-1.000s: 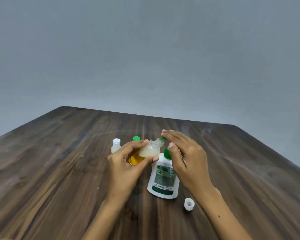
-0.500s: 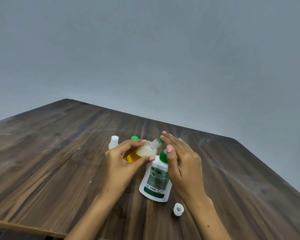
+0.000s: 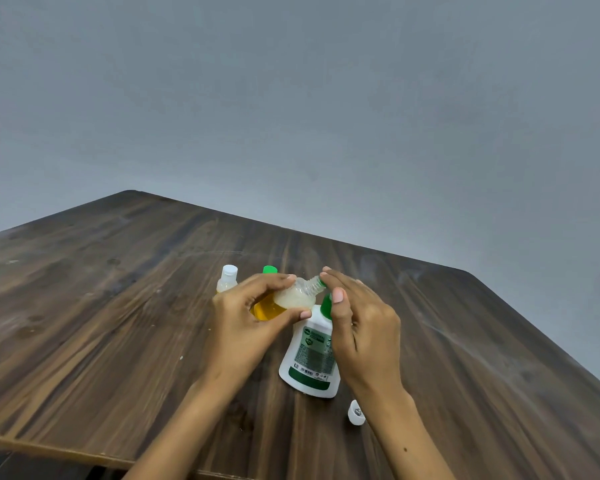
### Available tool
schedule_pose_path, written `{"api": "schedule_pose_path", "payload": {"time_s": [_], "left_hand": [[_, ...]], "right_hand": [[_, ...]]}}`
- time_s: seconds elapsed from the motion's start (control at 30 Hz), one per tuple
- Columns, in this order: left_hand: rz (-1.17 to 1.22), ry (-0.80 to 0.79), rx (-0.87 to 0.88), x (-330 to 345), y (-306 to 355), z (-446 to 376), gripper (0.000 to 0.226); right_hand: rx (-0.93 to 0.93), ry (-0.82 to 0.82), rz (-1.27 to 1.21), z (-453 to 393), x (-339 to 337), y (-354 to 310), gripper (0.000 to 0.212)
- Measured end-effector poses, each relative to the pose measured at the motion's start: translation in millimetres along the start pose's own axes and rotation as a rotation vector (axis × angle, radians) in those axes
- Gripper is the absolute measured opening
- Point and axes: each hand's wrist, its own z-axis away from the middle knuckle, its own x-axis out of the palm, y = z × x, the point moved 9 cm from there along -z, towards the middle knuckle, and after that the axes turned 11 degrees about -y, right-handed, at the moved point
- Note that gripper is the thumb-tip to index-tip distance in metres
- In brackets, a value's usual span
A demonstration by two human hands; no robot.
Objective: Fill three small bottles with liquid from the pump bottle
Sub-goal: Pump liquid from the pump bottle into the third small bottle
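The left hand (image 3: 246,327) grips a tilted small bottle (image 3: 297,296) at the pump bottle's (image 3: 310,358) spout, while the right hand (image 3: 364,327) presses the pump with straight fingers.

A single head-worn wide-angle view looks forward and down from the near edge across the dark wood-grain bench (image 3: 118,306), tilted, toward the plain grey wall (image 3: 291,116). The hands sit close, low in the picture; its edges seem bent by the lens.
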Motion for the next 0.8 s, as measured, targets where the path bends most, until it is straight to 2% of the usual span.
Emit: {"api": "schedule_pose_path", "payload": {"time_s": [0.33,0.43,0.8], "left_hand": [[0.006,0.013,0.03,-2,3,-4,0.04],[-0.008,-0.004,0.011,0,0,1,0.041],[0.006,-0.008,0.004,2,-2,2,0.041]], "right_hand": [[-0.013,-0.039,0.022,-10,-5,-5,0.059],[0.004,-0.022,0.003,2,0,1,0.049],[0.017,0.004,-0.009,4,0,1,0.048]]}}
